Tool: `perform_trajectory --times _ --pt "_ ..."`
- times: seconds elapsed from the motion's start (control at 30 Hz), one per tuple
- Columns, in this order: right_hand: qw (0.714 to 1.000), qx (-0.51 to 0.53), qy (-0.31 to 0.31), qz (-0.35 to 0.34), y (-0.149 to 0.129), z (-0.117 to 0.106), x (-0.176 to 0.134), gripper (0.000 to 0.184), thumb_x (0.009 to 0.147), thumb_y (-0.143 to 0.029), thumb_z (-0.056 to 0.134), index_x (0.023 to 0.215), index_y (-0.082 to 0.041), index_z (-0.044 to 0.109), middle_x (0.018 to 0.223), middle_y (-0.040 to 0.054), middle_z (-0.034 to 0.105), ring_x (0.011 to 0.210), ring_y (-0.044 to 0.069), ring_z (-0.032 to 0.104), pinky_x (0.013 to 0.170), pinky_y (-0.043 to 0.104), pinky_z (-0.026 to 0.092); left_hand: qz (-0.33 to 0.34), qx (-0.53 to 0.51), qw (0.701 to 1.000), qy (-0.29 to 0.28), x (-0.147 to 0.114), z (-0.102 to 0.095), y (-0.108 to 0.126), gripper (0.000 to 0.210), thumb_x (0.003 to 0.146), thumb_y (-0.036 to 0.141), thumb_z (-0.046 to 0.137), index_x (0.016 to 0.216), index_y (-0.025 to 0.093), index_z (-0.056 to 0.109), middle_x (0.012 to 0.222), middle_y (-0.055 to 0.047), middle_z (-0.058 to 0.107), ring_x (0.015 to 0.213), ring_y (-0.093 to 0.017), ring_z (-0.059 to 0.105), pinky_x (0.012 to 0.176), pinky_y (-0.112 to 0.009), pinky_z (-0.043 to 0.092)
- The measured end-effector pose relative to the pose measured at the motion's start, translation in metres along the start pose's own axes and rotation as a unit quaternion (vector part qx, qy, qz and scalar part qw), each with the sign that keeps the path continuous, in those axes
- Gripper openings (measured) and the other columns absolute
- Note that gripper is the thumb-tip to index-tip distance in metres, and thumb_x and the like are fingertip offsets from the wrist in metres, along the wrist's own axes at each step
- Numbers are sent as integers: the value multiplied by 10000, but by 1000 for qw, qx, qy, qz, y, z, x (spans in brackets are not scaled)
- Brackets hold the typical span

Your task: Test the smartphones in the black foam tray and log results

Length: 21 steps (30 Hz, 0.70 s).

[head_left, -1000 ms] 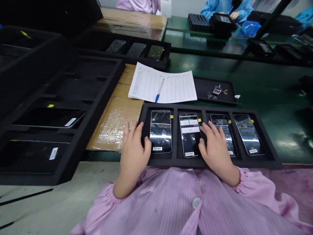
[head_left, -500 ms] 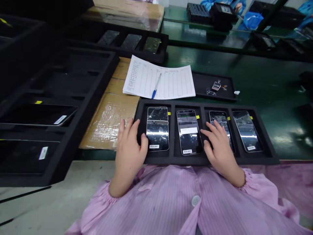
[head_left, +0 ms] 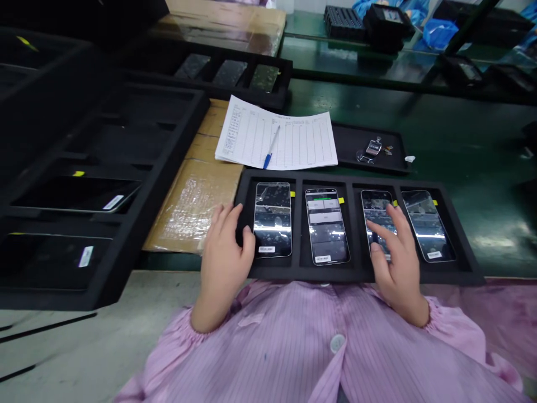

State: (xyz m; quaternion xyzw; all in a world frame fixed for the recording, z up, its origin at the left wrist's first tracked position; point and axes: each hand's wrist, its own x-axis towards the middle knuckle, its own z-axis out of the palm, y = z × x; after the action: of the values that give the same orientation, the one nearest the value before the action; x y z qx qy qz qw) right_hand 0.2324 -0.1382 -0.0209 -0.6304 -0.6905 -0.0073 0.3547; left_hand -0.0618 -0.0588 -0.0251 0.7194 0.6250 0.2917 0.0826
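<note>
A black foam tray (head_left: 297, 235) with several compartments lies in front of me, one smartphone in each. My left hand (head_left: 227, 246) rests at its left end, fingers apart and empty, beside the leftmost phone (head_left: 272, 221). The second phone (head_left: 327, 229) has a lit screen with pale boxes and a green line. Over the third phone (head_left: 373, 210) hovers my right hand (head_left: 396, 257), index finger extended; whether it touches the glass I cannot tell. The rightmost phone (head_left: 428, 224) has a dark, reflecting screen. White labels show on most of the phones, and yellow tabs stick out beside them.
Printed sheets (head_left: 293, 134) with a blue pen (head_left: 272, 146) lie behind the tray. A shallow black tray (head_left: 348, 145) holds small parts. Larger foam trays (head_left: 163, 162) with devices stand at left, over a cardboard sheet (head_left: 201, 196). Blue sleeves (head_left: 413, 6) show across the bench.
My right hand has moved right, from between the second and third phones to over the third. The second phone's white pop-up box has given way to several pale boxes. My left hand stays put.
</note>
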Motion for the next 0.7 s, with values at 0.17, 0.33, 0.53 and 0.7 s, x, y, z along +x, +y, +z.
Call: perform_trajectory --times 0.17,0.33,0.53,0.7 --pt "999 -3 40 22 15 -12 -11 301 981 -191 489 1242 -188 639 1579 140 437 1490 349 370 1196 617 330 9 -5 999 34 -2 0 0 420 968 269 443 1304 97 625 1346 -180 661 1270 -307 622 1100 -496 498" --pt "994 -38 61 78 39 -27 -13 311 994 -243 481 1227 -147 662 1544 189 469 1470 367 396 1184 627 336 60 34 997 32 0 0 4 417 976 263 443 1276 47 636 1309 -213 670 1272 -345 611 1114 -531 473" --pt "996 -34 35 72 43 -27 -11 312 995 -270 475 1207 -142 664 1513 205 495 1449 372 425 1169 637 357 125 44 991 -6 7 5 26 391 987 264 438 1264 72 636 1322 -174 673 1315 -333 577 1132 -525 465" --pt "993 0 -106 -46 9 -5 1 315 997 -248 453 1217 -142 651 1564 197 429 1509 360 327 1181 613 364 134 37 990 -23 11 13 36 381 981 248 443 1259 73 637 1329 -170 669 1329 -326 564 1122 -517 479"
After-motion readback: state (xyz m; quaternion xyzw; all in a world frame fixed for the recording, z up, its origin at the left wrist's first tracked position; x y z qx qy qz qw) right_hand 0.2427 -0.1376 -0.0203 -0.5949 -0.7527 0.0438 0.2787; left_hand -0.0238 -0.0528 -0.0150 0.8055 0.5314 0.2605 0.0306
